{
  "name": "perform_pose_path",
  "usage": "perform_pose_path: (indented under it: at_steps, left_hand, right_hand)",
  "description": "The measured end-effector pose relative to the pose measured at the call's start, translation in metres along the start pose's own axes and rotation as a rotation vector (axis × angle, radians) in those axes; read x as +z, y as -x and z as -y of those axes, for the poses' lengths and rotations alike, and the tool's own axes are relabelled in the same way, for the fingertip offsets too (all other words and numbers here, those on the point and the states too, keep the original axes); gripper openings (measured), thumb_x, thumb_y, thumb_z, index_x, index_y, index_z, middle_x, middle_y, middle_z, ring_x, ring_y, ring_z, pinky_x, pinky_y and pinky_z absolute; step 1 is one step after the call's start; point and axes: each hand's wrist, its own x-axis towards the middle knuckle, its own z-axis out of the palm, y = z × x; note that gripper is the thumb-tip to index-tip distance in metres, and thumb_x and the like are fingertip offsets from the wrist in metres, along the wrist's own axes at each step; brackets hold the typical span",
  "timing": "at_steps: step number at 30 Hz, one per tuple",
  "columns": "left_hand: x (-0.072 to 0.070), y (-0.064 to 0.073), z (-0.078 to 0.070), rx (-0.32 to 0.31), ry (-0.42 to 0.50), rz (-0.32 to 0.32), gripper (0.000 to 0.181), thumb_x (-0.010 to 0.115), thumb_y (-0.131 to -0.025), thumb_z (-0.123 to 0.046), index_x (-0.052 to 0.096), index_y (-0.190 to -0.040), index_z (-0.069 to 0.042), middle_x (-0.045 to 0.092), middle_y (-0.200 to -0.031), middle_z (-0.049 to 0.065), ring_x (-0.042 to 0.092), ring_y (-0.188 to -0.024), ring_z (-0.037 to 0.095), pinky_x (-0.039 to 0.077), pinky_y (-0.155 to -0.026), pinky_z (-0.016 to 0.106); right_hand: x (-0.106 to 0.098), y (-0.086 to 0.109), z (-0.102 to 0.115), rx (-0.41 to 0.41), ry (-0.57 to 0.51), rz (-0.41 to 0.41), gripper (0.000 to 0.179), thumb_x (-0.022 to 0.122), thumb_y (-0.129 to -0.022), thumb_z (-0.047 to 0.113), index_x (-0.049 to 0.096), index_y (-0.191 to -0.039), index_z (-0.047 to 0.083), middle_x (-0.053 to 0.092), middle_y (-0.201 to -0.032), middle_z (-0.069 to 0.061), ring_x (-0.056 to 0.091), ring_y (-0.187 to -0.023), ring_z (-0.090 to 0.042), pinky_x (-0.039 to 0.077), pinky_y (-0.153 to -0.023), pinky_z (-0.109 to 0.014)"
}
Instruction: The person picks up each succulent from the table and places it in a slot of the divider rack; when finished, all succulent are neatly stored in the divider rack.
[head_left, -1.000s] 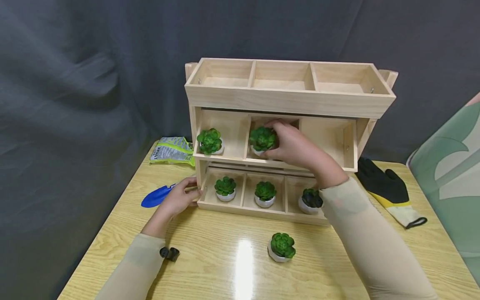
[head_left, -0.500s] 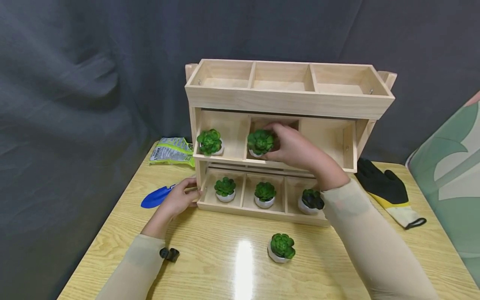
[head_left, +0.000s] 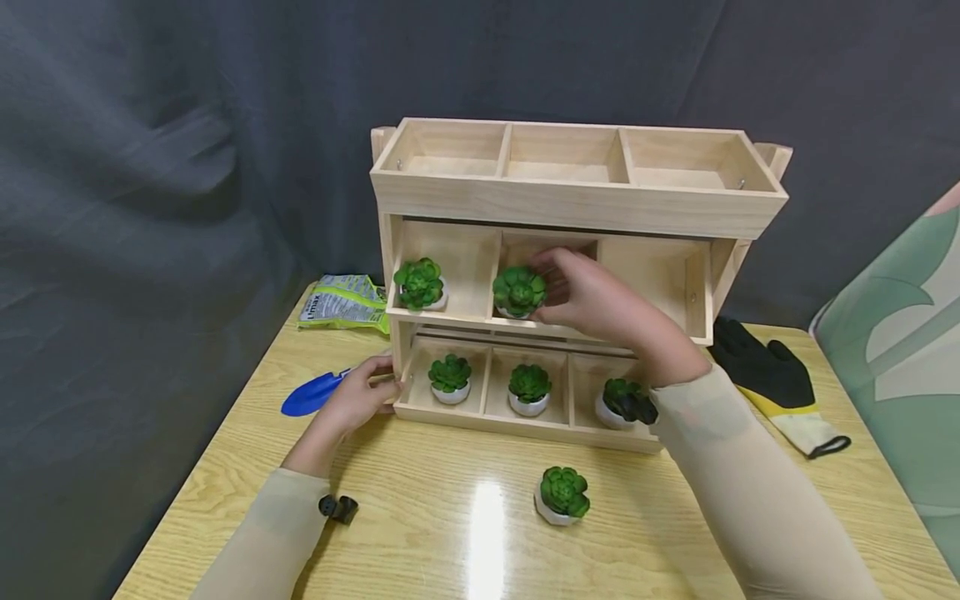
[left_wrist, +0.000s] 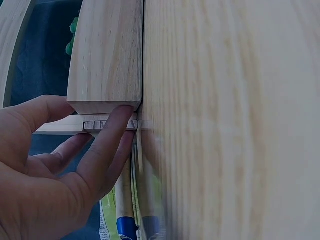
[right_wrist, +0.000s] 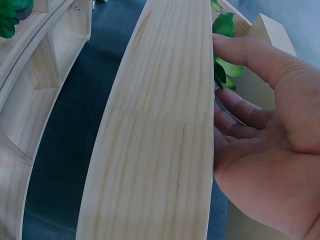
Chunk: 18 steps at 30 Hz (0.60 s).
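A three-tier wooden planter stand (head_left: 577, 200) stands on the table. At its lower left end my left hand (head_left: 358, 400) grips the bottom tray's end (left_wrist: 105, 65) between thumb and fingers. My right hand (head_left: 592, 292) is in the middle tier's centre compartment, its fingers loosely bent beside a potted succulent (head_left: 519, 290). A gap shows between the palm and that plant, with the thumb tip near the pot. In the right wrist view, the tray's front board hides part of the fingers. Another potted succulent (head_left: 420, 283) sits in the left compartment of that tier.
Each bottom compartment bears a succulent, such as the middle one (head_left: 529, 385). One more potted succulent (head_left: 562, 493) stands on the table in front. A blue trowel (head_left: 311, 395) and a green-and-white bag (head_left: 345, 300) lie at left, a black-and-yellow glove (head_left: 780, 383) at right.
The succulent in the centre compartment has shifted slightly left and forward. My right hand has loosened from it and drawn a little to the right. My left hand stays in place.
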Motion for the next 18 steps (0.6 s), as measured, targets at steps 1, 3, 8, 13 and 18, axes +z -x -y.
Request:
perform_pose_path:
  at_steps: [1,3,8,13,18]
  left_hand:
    - [0.000,0.000,0.000,0.000,0.000,-0.001,0.060,0.060,-0.108,-0.014,0.039,-0.163,-0.005,0.042,-0.164,0.026,0.050,-0.148,0.049,0.063,-0.102,0.053]
    - [0.000,0.001,0.000,0.004,-0.001,0.002,0.060,0.060,-0.108,-0.014,0.038,-0.163,-0.005,0.041,-0.164,0.027,0.050,-0.148,0.050,0.063,-0.102,0.054]
    - [0.000,0.003,-0.001,0.008,-0.003,0.007,0.061,0.060,-0.109,-0.015,0.037,-0.164,-0.004,0.040,-0.164,0.027,0.049,-0.148,0.051,0.063,-0.101,0.055]
    - [0.001,0.003,0.000,0.007,0.000,0.007,0.061,0.061,-0.108,-0.015,0.037,-0.164,-0.004,0.040,-0.165,0.028,0.049,-0.148,0.051,0.063,-0.101,0.056]
    - [0.000,0.001,0.000,0.008,-0.001,0.008,0.060,0.060,-0.109,-0.014,0.037,-0.163,-0.004,0.040,-0.164,0.027,0.049,-0.148,0.051,0.063,-0.102,0.055]
  right_hand:
    - [0.000,0.000,0.000,-0.005,-0.003,0.000,0.068,0.079,-0.092,0.002,0.046,-0.150,-0.007,0.059,-0.145,-0.025,0.064,-0.130,-0.042,0.057,-0.112,-0.053]
    - [0.000,0.002,0.001,-0.010,-0.011,0.001,0.066,0.078,-0.092,0.001,0.046,-0.150,-0.008,0.058,-0.147,-0.026,0.063,-0.132,-0.042,0.055,-0.113,-0.053]
    - [-0.002,0.006,0.001,-0.008,-0.025,-0.005,0.064,0.079,-0.094,0.003,0.048,-0.149,-0.007,0.058,-0.148,-0.024,0.063,-0.133,-0.041,0.054,-0.115,-0.053]
    - [-0.004,0.012,-0.001,-0.022,-0.026,-0.027,0.062,0.079,-0.095,0.005,0.049,-0.148,-0.005,0.060,-0.147,-0.023,0.064,-0.131,-0.040,0.054,-0.114,-0.054]
    - [-0.006,0.020,-0.001,-0.023,-0.046,-0.062,0.062,0.079,-0.095,0.006,0.049,-0.149,-0.004,0.062,-0.145,-0.022,0.064,-0.132,-0.039,0.053,-0.115,-0.056]
